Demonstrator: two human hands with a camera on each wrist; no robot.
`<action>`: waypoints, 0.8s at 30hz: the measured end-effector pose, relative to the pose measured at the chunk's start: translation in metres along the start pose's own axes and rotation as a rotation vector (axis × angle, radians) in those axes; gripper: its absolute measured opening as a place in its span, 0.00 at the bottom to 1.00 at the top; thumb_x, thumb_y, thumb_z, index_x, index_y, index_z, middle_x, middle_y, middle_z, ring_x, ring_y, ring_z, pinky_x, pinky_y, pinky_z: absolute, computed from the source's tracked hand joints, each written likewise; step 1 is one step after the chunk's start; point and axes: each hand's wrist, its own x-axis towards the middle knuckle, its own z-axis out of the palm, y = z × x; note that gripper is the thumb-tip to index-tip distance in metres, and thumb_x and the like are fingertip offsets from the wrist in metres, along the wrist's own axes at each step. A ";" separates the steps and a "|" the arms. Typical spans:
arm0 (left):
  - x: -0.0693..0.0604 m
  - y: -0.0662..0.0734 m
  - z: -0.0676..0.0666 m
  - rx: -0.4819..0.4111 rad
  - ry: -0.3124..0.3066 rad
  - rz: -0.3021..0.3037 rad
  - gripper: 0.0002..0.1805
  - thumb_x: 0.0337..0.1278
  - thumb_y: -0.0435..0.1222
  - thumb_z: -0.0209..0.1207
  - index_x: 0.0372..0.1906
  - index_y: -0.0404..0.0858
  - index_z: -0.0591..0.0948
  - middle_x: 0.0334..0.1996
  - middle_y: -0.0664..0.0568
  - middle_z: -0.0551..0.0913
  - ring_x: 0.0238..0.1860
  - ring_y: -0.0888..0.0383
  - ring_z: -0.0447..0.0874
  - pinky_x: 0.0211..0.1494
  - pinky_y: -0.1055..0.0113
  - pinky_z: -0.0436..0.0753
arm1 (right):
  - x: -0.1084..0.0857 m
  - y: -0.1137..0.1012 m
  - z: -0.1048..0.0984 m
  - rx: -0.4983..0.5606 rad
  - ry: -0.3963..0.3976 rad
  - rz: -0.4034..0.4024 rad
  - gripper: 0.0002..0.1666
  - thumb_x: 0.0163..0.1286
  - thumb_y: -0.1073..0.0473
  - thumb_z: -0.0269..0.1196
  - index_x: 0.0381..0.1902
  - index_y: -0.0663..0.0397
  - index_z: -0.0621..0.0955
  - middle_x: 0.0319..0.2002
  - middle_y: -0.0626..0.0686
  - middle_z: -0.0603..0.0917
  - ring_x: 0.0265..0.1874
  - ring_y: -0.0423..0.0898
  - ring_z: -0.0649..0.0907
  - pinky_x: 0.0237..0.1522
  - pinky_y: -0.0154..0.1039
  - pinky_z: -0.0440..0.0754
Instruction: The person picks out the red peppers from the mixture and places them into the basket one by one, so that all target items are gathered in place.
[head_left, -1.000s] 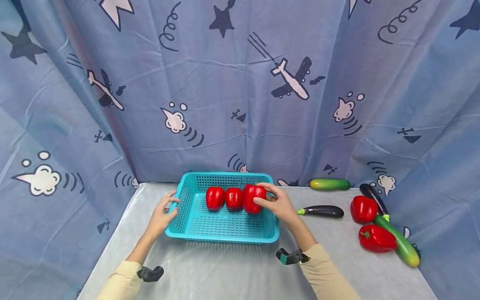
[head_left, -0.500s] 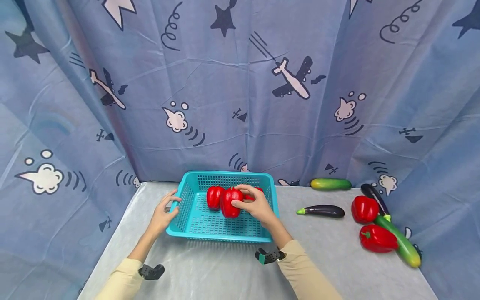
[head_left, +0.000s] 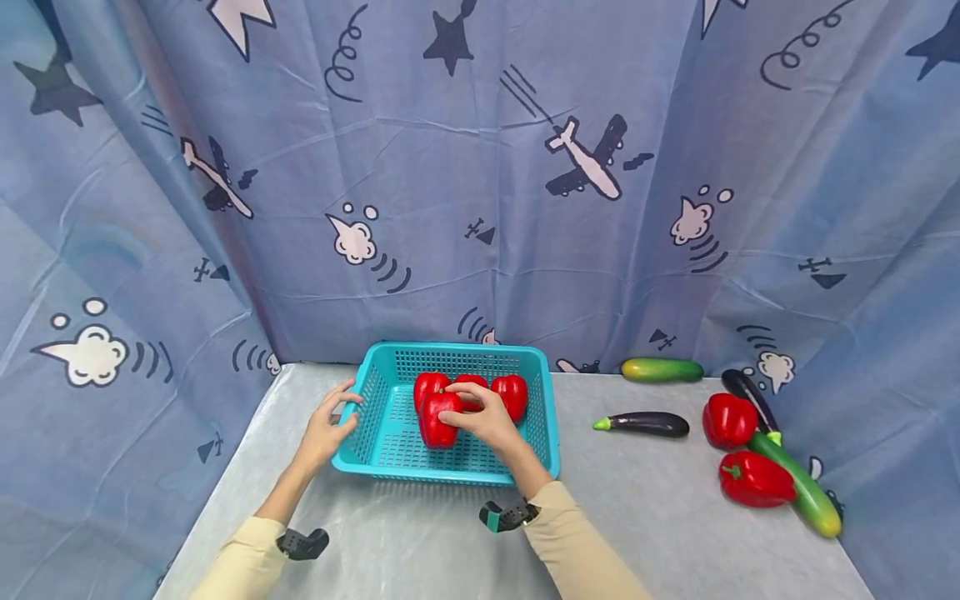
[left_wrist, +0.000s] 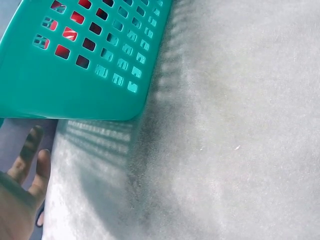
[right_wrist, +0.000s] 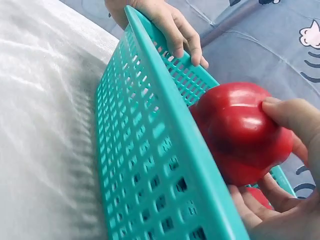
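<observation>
My right hand (head_left: 483, 417) holds a red bell pepper (head_left: 437, 423) between thumb and fingers, over the turquoise basket (head_left: 450, 478). In the right wrist view the held pepper (right_wrist: 240, 130) shows large beside the basket rim. Behind it in the basket sit a left red pepper (head_left: 429, 385), a middle one (head_left: 472, 382) partly hidden by the right hand, and a right one (head_left: 512, 395). My left hand (head_left: 325, 427) grips the basket's left rim, with fingertips over the edge in the right wrist view. Two of its fingers (left_wrist: 30, 160) show outside the basket wall in the left wrist view.
Right of the basket lies an eggplant (head_left: 645, 423), with a cucumber (head_left: 662, 369) at the back edge. Farther right are two red peppers, one upright (head_left: 729, 420) and one on its side (head_left: 757, 479), a second eggplant (head_left: 742, 392) and a second cucumber (head_left: 806, 492). A patterned curtain (head_left: 450, 208) hangs behind.
My right hand has carried the pepper left and toward the basket's front, uncovering the pepper on the right. The left hand has stayed at the rim.
</observation>
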 end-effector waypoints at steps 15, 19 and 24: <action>-0.001 0.003 0.000 -0.003 -0.015 -0.009 0.12 0.62 0.16 0.57 0.50 0.21 0.78 0.70 0.25 0.63 0.69 0.30 0.63 0.52 0.52 0.80 | 0.004 0.003 0.021 0.066 0.081 0.157 0.28 0.61 0.58 0.75 0.60 0.56 0.82 0.58 0.60 0.78 0.59 0.61 0.75 0.46 0.53 0.85; -0.001 0.002 0.000 -0.001 -0.013 -0.011 0.12 0.62 0.16 0.57 0.50 0.21 0.78 0.70 0.25 0.64 0.69 0.30 0.63 0.50 0.60 0.80 | 0.003 0.005 0.025 0.082 0.092 0.173 0.28 0.61 0.60 0.75 0.59 0.55 0.82 0.58 0.60 0.78 0.59 0.62 0.75 0.46 0.53 0.85; -0.001 0.001 -0.001 -0.004 -0.014 -0.010 0.13 0.62 0.16 0.57 0.50 0.21 0.79 0.70 0.25 0.64 0.69 0.30 0.64 0.50 0.58 0.80 | 0.003 0.007 0.029 0.086 0.114 0.206 0.29 0.60 0.60 0.76 0.59 0.56 0.82 0.57 0.60 0.78 0.57 0.61 0.76 0.47 0.53 0.85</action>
